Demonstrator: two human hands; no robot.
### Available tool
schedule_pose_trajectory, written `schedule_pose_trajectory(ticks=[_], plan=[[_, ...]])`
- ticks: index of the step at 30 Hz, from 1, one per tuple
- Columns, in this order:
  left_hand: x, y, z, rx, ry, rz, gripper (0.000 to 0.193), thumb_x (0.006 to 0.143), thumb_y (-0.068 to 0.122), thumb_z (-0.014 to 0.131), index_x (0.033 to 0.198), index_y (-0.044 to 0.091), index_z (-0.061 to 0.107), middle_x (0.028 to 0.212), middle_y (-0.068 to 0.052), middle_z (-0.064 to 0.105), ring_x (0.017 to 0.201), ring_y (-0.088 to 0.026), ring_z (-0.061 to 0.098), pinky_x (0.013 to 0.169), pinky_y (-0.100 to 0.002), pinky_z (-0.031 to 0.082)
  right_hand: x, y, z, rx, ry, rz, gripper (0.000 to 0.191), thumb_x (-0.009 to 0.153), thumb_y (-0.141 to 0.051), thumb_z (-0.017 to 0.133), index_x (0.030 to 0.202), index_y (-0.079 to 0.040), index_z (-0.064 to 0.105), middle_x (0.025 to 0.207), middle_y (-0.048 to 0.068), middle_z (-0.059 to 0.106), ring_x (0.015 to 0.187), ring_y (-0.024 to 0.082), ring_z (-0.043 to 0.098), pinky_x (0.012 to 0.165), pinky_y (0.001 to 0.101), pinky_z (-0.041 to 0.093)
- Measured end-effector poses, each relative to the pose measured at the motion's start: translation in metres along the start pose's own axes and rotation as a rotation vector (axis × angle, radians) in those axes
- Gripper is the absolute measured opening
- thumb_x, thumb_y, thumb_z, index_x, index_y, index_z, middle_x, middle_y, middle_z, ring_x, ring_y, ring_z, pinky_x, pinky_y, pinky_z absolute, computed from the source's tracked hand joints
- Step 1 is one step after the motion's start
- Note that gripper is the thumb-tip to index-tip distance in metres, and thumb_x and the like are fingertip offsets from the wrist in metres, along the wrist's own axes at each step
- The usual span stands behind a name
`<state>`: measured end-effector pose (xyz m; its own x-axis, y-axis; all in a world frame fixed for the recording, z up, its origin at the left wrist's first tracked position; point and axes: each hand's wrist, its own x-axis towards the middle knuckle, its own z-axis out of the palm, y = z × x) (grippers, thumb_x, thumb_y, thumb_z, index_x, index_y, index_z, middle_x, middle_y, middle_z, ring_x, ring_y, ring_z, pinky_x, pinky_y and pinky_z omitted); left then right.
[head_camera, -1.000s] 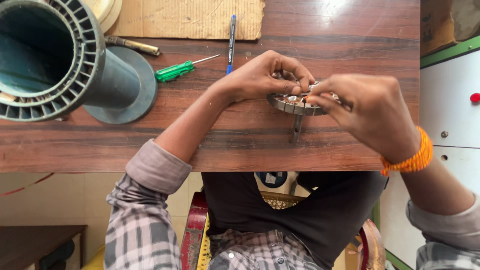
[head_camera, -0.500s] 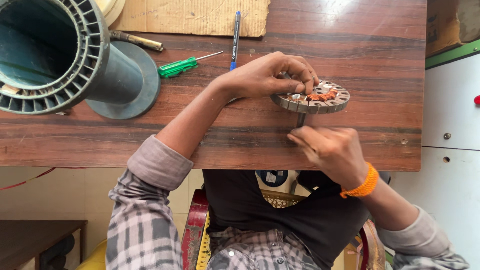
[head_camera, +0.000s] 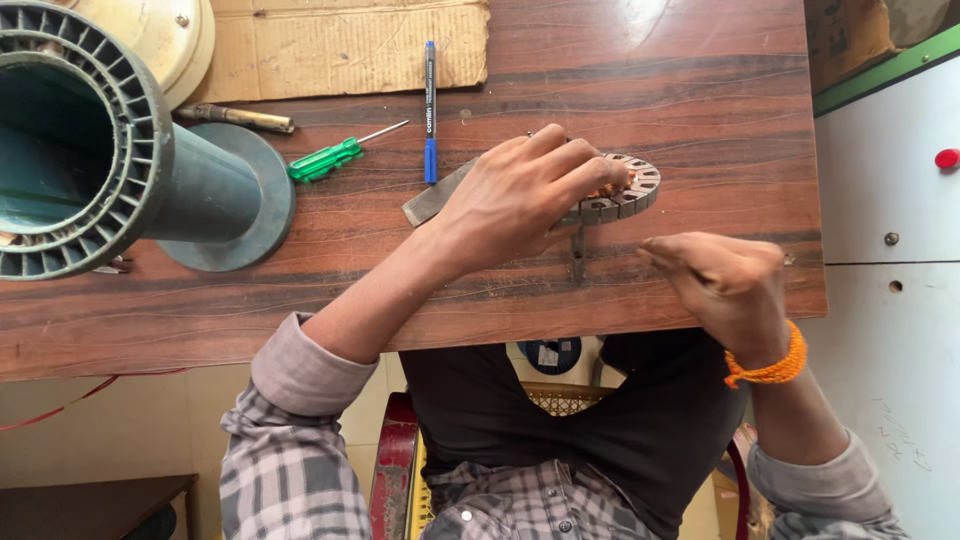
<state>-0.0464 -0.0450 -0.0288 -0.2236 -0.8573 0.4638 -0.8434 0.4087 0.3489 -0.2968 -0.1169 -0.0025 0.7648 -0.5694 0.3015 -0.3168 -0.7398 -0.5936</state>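
While the left hand (head_camera: 515, 195) gripped the round slotted grey metal stator ring (head_camera: 622, 190), steadiness mattered as the right hand (head_camera: 725, 280) hovered loosely clenched beside it.

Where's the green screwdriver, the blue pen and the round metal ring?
Screwdriver (head_camera: 325, 160), head view, on its green handle.
Pen (head_camera: 430, 105), head view, on its dark barrel.
Ring (head_camera: 628, 190), head view, on its slotted rim beside the left hand (head_camera: 520, 195).

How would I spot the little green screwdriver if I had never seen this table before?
Start at the big teal spool lying at the left end of the wooden table. Just right of its round base lies the green screwdriver, left of the blue pen. It alone has a clear green handle with a thin metal shaft pointing up and right.
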Motion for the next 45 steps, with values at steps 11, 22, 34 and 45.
schedule_pose_trajectory(ticks=[11,22,34,45], plan=[[-0.001,-0.004,0.004,-0.067,0.017,-0.058,0.050,0.077,0.022,0.088,0.115,0.012,0.056,0.102,-0.002,0.064,0.094,-0.021,0.061,0.077,-0.038,0.055,0.031,-0.031,-0.024,0.009,0.040,-0.038,0.011,0.097,-0.004,0.082,0.104,0.000,0.074,0.094,0.010,0.076,0.083,0.016,0.076,0.073,0.0262,0.058],[0.002,-0.001,0.005,-0.111,0.036,-0.088,0.051,0.075,0.029,0.088,0.110,0.011,0.055,0.101,-0.002,0.065,0.093,-0.023,0.059,0.077,-0.041,0.053,0.041,-0.037,-0.024,-0.001,-0.005,-0.024,0.009,0.097,-0.005,0.081,0.102,-0.002,0.075,0.090,0.009,0.076,0.076,0.013,0.074,0.066,0.0249,0.055],[0.003,-0.001,0.005,-0.134,0.057,-0.098,0.045,0.077,0.022,0.086,0.110,0.012,0.056,0.102,-0.001,0.066,0.095,-0.021,0.060,0.078,-0.039,0.054,0.026,-0.039,-0.027,-0.064,0.034,-0.023,0.010,0.095,-0.005,0.083,0.099,-0.002,0.074,0.089,0.009,0.076,0.075,0.014,0.074,0.065,0.0251,0.053],[0.004,-0.001,0.006,-0.136,0.056,-0.093,0.044,0.077,0.021,0.085,0.109,0.012,0.056,0.102,-0.001,0.065,0.095,-0.021,0.060,0.078,-0.039,0.054,0.048,-0.029,-0.023,-0.066,0.048,-0.055,0.011,0.101,-0.007,0.082,0.102,-0.001,0.073,0.088,0.009,0.076,0.073,0.013,0.072,0.060,0.0228,0.052]])
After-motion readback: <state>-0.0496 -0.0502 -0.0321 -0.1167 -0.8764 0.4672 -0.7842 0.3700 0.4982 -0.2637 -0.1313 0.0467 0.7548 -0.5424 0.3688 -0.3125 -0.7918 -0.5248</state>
